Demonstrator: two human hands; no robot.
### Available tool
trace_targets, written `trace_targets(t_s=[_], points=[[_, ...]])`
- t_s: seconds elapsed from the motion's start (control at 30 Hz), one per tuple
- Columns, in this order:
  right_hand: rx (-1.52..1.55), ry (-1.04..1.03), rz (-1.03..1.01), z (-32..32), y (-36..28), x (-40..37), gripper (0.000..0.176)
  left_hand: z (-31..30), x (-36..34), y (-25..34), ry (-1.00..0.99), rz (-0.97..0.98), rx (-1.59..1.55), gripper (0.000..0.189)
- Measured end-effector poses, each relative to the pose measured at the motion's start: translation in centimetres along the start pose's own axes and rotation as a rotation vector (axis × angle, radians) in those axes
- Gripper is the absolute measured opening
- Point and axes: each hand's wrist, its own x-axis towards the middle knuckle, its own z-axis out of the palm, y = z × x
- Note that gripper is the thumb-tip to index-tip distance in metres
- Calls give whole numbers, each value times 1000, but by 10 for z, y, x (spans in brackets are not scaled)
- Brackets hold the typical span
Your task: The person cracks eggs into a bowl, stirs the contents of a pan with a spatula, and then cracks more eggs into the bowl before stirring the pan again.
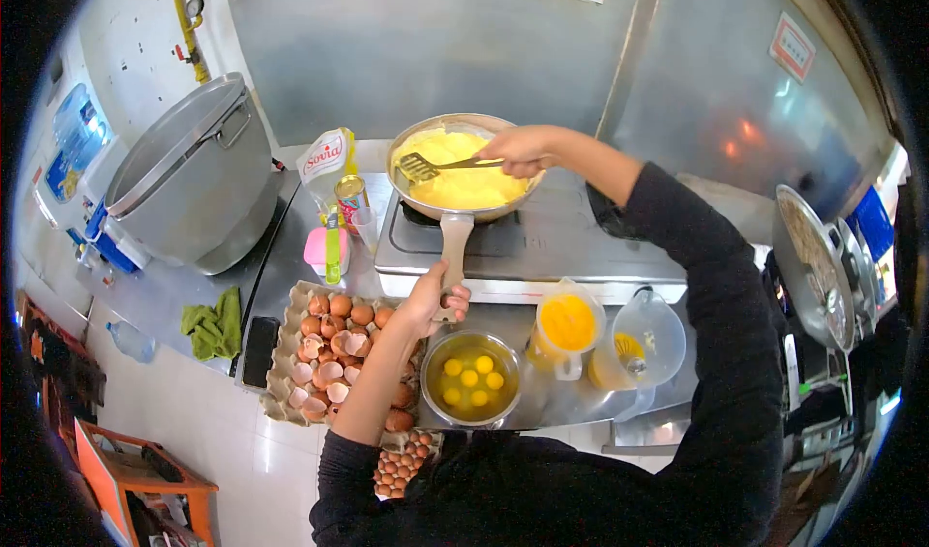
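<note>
A frying pan [513, 208] sits on the stove [571, 242], with yellow scrambled egg [464, 187] spread across it. My left hand [433, 297] is wrapped round the pan's pale handle [458, 247]. Over the pan, my right hand [523, 150] grips a slotted spatula [420, 167], whose head rests on the egg near the left side. Below the handle is a metal bowl [428, 392] of cracked eggs with several whole yolks. An egg tray [281, 392] with eggs and broken shells lies by my left forearm.
Right of the bowl stand a jug of beaten egg [567, 322] and a clear pitcher [663, 339] with a whisk. A large pot [198, 189], a Sovia pouch [327, 160], a can [350, 198], a pink container [319, 252] and a green cloth [213, 324] are on the left.
</note>
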Motion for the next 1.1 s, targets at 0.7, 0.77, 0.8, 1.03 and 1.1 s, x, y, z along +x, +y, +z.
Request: trace_targets(t_s=[0.7,0.77,0.8,1.03,1.1], points=[[-399,135,6,-27,-47,-103,32,1,3,-9,-28,106,-36,27],[-406,68,27,-23,-44,-117,33,5,0,-7,-9,85,-42,26],[-392,30,45,-20,-42,-121,33,6,-1,-6,2,74,-45,26],[-193,-141,-9,5,1,-66,29,1,3,-8,2,62,-1,27],[-123,-89,-39,15,0,-41,26,-3,5,-6,-35,19,-39,27]])
